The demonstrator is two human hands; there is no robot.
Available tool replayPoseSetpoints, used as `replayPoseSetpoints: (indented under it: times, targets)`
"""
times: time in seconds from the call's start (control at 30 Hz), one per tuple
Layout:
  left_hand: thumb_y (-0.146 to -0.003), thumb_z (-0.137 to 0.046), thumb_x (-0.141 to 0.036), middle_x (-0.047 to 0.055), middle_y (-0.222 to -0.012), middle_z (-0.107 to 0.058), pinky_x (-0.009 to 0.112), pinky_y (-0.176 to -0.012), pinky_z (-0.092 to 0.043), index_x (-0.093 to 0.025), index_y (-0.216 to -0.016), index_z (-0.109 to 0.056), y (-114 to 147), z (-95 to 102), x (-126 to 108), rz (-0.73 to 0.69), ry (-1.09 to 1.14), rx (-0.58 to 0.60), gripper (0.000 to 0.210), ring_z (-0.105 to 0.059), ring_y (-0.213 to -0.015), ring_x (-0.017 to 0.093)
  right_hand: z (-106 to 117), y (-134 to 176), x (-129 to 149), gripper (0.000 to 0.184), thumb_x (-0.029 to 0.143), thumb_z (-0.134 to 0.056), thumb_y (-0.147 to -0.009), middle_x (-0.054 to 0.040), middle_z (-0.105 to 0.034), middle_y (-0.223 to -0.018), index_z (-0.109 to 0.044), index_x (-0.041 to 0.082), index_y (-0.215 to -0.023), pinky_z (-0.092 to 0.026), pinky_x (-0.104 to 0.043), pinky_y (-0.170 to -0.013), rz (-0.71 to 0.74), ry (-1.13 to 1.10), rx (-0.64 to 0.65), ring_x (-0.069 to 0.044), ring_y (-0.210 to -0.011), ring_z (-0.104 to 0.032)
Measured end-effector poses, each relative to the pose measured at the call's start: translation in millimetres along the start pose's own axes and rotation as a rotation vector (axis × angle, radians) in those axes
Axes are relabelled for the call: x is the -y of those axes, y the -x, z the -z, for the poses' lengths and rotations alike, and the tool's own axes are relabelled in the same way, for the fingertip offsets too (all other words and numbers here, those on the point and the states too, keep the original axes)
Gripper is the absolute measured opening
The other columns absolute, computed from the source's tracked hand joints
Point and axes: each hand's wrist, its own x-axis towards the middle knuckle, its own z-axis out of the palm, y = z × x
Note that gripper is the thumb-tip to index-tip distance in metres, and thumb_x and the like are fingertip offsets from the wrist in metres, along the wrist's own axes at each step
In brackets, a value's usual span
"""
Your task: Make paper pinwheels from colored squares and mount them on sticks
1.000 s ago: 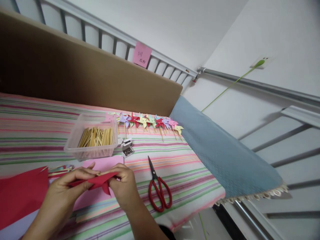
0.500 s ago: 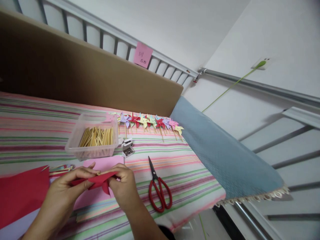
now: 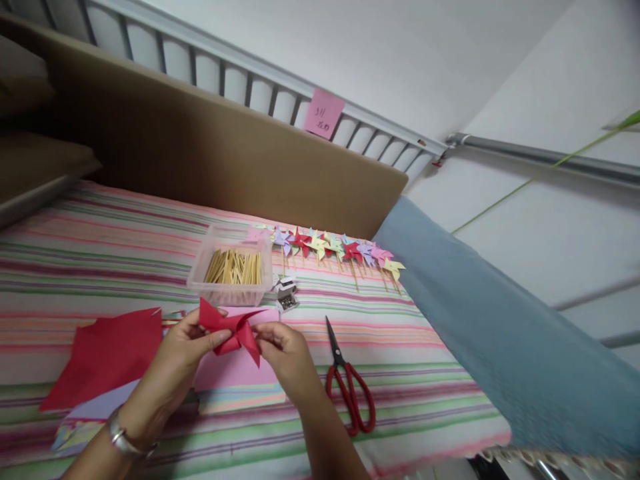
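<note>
A red paper pinwheel (image 3: 236, 328), its corners folded inward, is held up between both hands above a stack of coloured paper. My left hand (image 3: 193, 340) pinches its left side, thumb in front. At the right side, the fingers of my right hand (image 3: 280, 343) are closed on a folded part of it. The pink sheet (image 3: 240, 373) on top of the stack lies beneath. Just beyond stands a clear plastic box (image 3: 200, 273) of thin wooden sticks (image 3: 234, 267). A small open box of pins (image 3: 287, 301) sits to its right.
Scissors with red handles (image 3: 350, 393) lie right of my right hand. Several finished pinwheels on sticks (image 3: 320, 247) line the back near a cardboard panel (image 3: 250, 153). Red paper sheets (image 3: 110, 353) lie at left on the striped cloth (image 3: 410, 400). Metal rails stand behind.
The view has swung left, so everything sits further right. The red pinwheel has been turned and tilted, showing its folded face. Both hands still hold it.
</note>
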Motion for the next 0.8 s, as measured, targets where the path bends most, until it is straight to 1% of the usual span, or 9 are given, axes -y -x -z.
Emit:
replayPoseSetpoints:
  times: [0.13,0.2,0.33,0.47,0.63,0.8]
  targets:
    - [-0.057,-0.085,-0.021,0.002,-0.083,-0.074,0.024,-0.072,-0.05,-0.017,-0.086,-0.071,-1,3.2,-9,-0.01,0.087,-0.037,0.033,-0.064,-0.076,0.015,6,0,4,0.017,0.017,-0.056,-0.071,-0.0026,-0.066,-0.067,-0.072,0.014,-0.076,-0.046,-0.026,-0.064,-0.064,0.145,0.084,-0.015,-0.066,-0.059]
    - [-0.057,-0.085,-0.021,0.003,-0.085,-0.075,0.024,-0.074,-0.049,-0.017,-0.088,-0.071,-1,3.4,-12,-0.018,0.115,-0.051,0.034,-0.064,-0.078,0.015,6,0,3,0.017,0.019,-0.055,-0.071,-0.0012,-0.062,-0.063,-0.071,0.014,-0.072,-0.045,-0.026,-0.061,-0.083,0.179,0.103,-0.014,-0.061,-0.057]
    - [-0.057,-0.085,-0.022,0.001,-0.078,-0.074,0.022,-0.07,-0.048,-0.017,-0.082,-0.072,-1,4.5,-12,-0.01,0.117,-0.06,0.028,-0.063,-0.072,0.013,1,1,2,0.022,0.02,-0.051,-0.069,-0.0005,-0.06,-0.06,-0.071,0.014,-0.074,-0.045,-0.025,-0.057,-0.124,0.16,0.078,-0.013,-0.056,-0.054]
    - [-0.057,-0.086,-0.024,-0.001,-0.07,-0.072,0.019,-0.064,-0.046,-0.018,-0.077,-0.072,0,6.1,-12,-0.004,0.086,-0.064,0.024,-0.06,-0.065,0.01,-2,3,5,0.019,0.02,-0.053,-0.066,-0.0001,-0.058,-0.058,-0.07,0.013,-0.07,-0.044,-0.024,-0.055,-0.128,0.172,0.063,-0.012,-0.055,-0.053]
    - [-0.057,-0.085,-0.024,-0.001,-0.07,-0.072,0.019,-0.063,-0.045,-0.019,-0.075,-0.072,1,4.8,-15,-0.015,0.08,-0.081,0.023,-0.058,-0.064,0.01,-4,4,7,0.016,0.024,-0.057,-0.068,-0.0001,-0.058,-0.057,-0.069,0.014,-0.068,-0.043,-0.023,-0.054,-0.129,0.191,0.079,-0.012,-0.054,-0.053]
    - [-0.059,-0.084,-0.022,-0.001,-0.071,-0.071,0.02,-0.065,-0.045,-0.018,-0.076,-0.071,0,3.7,-16,-0.03,0.083,-0.076,0.022,-0.059,-0.067,0.011,-3,5,6,0.021,0.026,-0.051,-0.073,-0.0011,-0.06,-0.06,-0.068,0.014,-0.072,-0.045,-0.024,-0.055,-0.112,0.21,0.097,-0.012,-0.054,-0.055]
